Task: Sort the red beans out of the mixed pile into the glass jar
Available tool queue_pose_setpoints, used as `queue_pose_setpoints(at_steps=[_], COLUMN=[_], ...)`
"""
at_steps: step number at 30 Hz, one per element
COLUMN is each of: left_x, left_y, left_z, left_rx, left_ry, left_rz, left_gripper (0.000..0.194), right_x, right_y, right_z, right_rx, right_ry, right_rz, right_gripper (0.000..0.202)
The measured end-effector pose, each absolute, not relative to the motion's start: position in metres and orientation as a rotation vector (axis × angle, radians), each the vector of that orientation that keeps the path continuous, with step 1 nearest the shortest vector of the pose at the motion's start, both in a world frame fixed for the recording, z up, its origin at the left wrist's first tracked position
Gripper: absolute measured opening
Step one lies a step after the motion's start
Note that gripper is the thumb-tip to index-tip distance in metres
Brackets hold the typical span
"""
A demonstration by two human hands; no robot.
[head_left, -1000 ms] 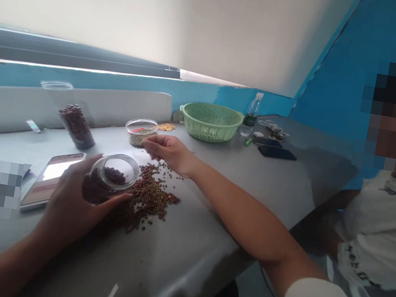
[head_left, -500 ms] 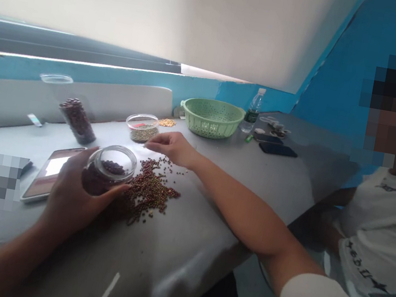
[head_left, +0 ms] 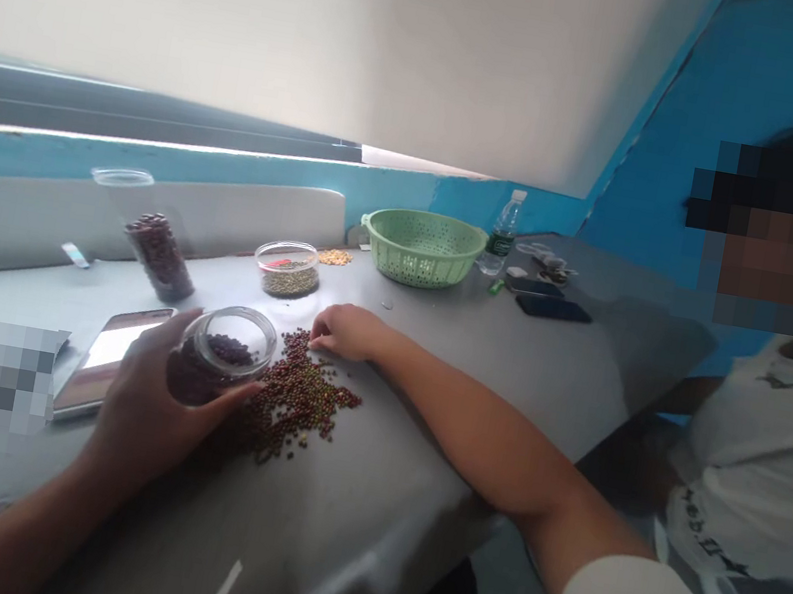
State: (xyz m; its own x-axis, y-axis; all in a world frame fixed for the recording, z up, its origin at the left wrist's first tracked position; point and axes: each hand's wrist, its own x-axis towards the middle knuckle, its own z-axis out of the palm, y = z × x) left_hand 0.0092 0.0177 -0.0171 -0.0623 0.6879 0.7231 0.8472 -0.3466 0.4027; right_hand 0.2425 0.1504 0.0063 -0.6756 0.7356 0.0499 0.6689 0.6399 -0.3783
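Note:
My left hand (head_left: 157, 389) is wrapped round an open glass jar (head_left: 227, 350) with dark beans inside, tilted above the table. Beside the jar, a loose pile of red-brown and green beans (head_left: 304, 393) lies on the grey table (head_left: 363, 494). My right hand (head_left: 345, 331) is at the pile's back edge, its fingertips pinched together at the beans; what they hold, if anything, is too small to make out. Behind the jar stands a round clear container (head_left: 289, 281) of small greenish beans with something red in it.
A tall clear jar of dark beans (head_left: 161, 258) leans at the left, near a phone with a lit screen (head_left: 108, 360). Behind are a green basket (head_left: 424, 249), yellow grains (head_left: 334, 256) and a water bottle (head_left: 502, 239). Dark phone (head_left: 554, 308); a person (head_left: 765, 460) sits right.
My right hand has moved from beside the round clear container down to the back edge of the bean pile. My left hand still holds the glass jar. The view has shifted slightly.

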Motion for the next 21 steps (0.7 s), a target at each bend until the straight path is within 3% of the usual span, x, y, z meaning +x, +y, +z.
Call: queue_pose_setpoints(at_steps=[7,13,17,21], left_x=[0.008,0.006,0.008,0.009], left_y=[0.017,0.018,0.019,0.019], left_z=[-0.017,-0.02,-0.02,-0.021], left_rx=[-2.027,-2.054,-2.032,-2.022], left_ry=[-1.709,-1.71,-1.745,-1.776], left_rz=[-1.353,-1.298,-1.314,-1.347], left_gripper=[0.104,0.094,0.1,0.103], right_x=[0.243,0.226,0.217,0.235], right_y=[0.146,0.127,0.099,0.056], right_z=[0.008,0.027,0.036,0.039], right_rx=[-1.101,-0.797,-0.45,-0.554], right_ry=[-2.646,-2.273,-2.228,-2.301], right_rz=[0.407,0.391,0.395,0.343], right_gripper=[0.014,0.034,0.024,0.021])
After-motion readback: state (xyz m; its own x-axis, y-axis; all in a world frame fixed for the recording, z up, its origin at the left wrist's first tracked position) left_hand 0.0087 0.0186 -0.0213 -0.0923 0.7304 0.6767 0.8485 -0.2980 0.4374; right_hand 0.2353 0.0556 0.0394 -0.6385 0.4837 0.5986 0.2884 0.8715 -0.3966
